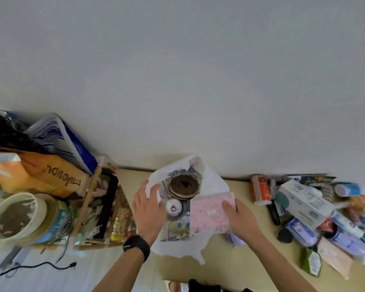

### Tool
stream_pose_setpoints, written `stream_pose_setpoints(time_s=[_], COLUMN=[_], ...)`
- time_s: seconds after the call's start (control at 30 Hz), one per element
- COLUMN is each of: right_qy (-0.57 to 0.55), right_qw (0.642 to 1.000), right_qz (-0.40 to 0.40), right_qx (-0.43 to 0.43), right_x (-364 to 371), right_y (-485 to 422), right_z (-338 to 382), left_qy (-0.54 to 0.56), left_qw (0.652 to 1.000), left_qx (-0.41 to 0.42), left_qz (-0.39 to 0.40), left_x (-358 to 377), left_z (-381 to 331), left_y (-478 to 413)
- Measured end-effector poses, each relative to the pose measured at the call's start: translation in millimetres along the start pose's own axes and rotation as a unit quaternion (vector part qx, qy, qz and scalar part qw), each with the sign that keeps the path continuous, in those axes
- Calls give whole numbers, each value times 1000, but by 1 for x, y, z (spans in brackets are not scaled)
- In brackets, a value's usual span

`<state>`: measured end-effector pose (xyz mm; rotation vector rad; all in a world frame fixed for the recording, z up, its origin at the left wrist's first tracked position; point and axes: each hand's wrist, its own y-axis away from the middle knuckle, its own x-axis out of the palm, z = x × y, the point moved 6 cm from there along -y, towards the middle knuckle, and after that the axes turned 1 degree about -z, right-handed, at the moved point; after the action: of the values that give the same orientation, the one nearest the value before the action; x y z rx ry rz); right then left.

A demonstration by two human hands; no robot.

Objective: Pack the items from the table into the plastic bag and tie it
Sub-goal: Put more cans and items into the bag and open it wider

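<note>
A white plastic bag [214, 182] lies open on the beige table [236, 264] in the middle of the view. Inside it I see a round brown lidded tin [184, 186], a small silver can top [173, 205] and printed packaging. My left hand [149, 211], with a black watch on the wrist, grips the bag's left edge and holds it open. My right hand [241, 218] holds a pink spiral notebook [210, 211] at its right side, over the bag's mouth.
A heap of items lies on the table's right: a red can [260, 189], a white-and-teal box [305, 200], purple bottles [301, 230], a green packet [311, 262]. Left stand a wooden crate [97, 207], an orange bag [51, 175] and a round tub [19, 216]. A black cable [40, 267] trails below.
</note>
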<state>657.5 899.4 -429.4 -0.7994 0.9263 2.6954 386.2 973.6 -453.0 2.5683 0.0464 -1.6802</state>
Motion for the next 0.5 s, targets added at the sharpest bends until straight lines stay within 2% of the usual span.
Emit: stream_pose_setpoints(time_s=[0.07, 0.13, 0.23, 0.3, 0.5], right_qy=[14, 11, 15, 29, 9], right_qw=[1000, 999, 998, 998, 1000], right_qz=[10, 40, 60, 50, 27], right_qx=[5, 17, 14, 1, -9], right_x=[13, 30, 51, 62, 100], right_y=[0, -1, -6, -14, -32], right_z=[11, 19, 34, 45, 63], left_qy=[-63, -85, -9, 16, -25], left_qw=[998, 992, 986, 988, 997], left_qx=[-22, -69, -100, -86, -20], left_qz=[6, 59, 131, 127, 66], left_x=[-4, 2, 5, -4, -38], left_z=[23, 52, 71, 68, 64], left_y=[5, 2, -10, -17, -25])
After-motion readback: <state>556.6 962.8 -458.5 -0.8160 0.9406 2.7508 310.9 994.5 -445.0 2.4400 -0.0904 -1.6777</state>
